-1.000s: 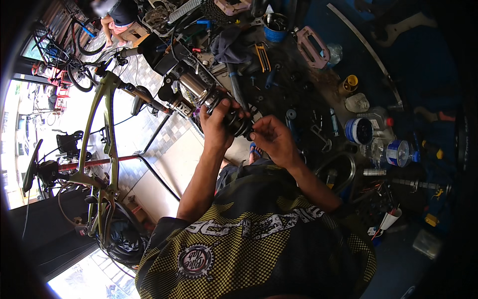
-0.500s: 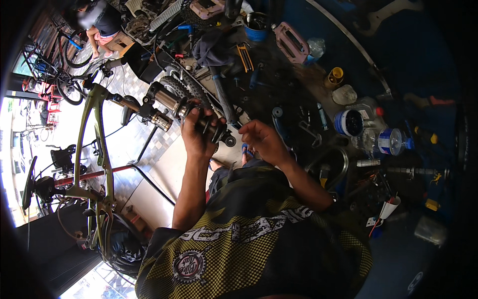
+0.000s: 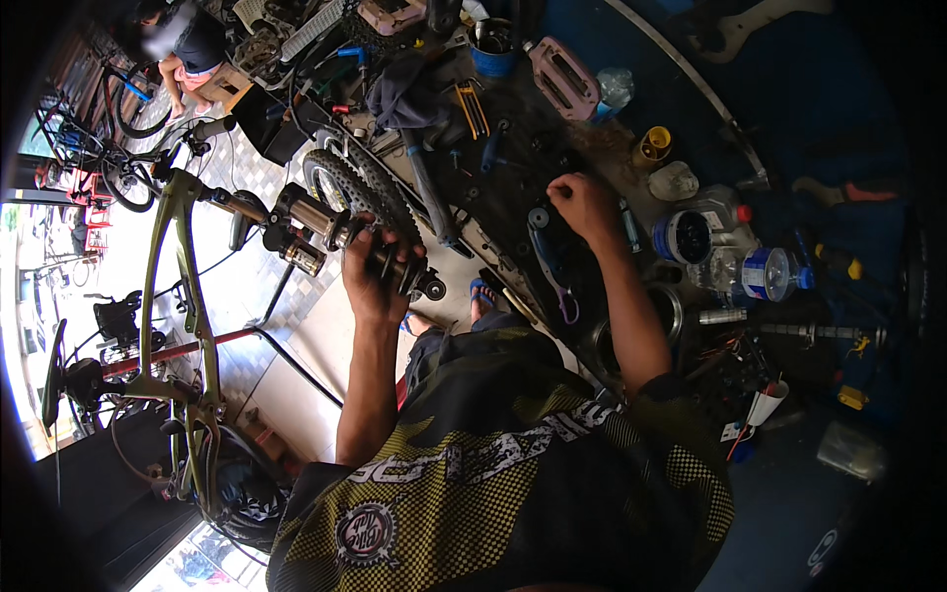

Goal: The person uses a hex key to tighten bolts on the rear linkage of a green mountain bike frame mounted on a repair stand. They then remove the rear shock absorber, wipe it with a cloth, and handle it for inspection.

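My left hand (image 3: pixel 373 276) is wrapped round a bicycle rear shock (image 3: pixel 318 217), a metallic cylinder with a smaller canister alongside. Its dark mounting eye pokes out past my fingers on the right, and its other end points up and left. Over the cluttered dark bench to the right is my right hand (image 3: pixel 589 209), its fingers curled together. Whatever they may hold is hidden. Just below those fingers lies a blue-handled tool (image 3: pixel 543 242). A blue tube-like item (image 3: pixel 629 225) rests beside the right wrist.
An olive bike frame (image 3: pixel 153 306) stands at left. On the bench are a pink pedal-shaped part (image 3: pixel 564 79), a yellow cup (image 3: pixel 655 146), a clear bottle (image 3: pixel 774 274), a hex-key set (image 3: pixel 473 109) and a dark cloth (image 3: pixel 406 94). Tyres (image 3: pixel 340 183) lean beyond the shock. Someone sits far left.
My right hand has moved away from the shock, up and right over the bench. The left hand still grips the shock and has shifted slightly left.
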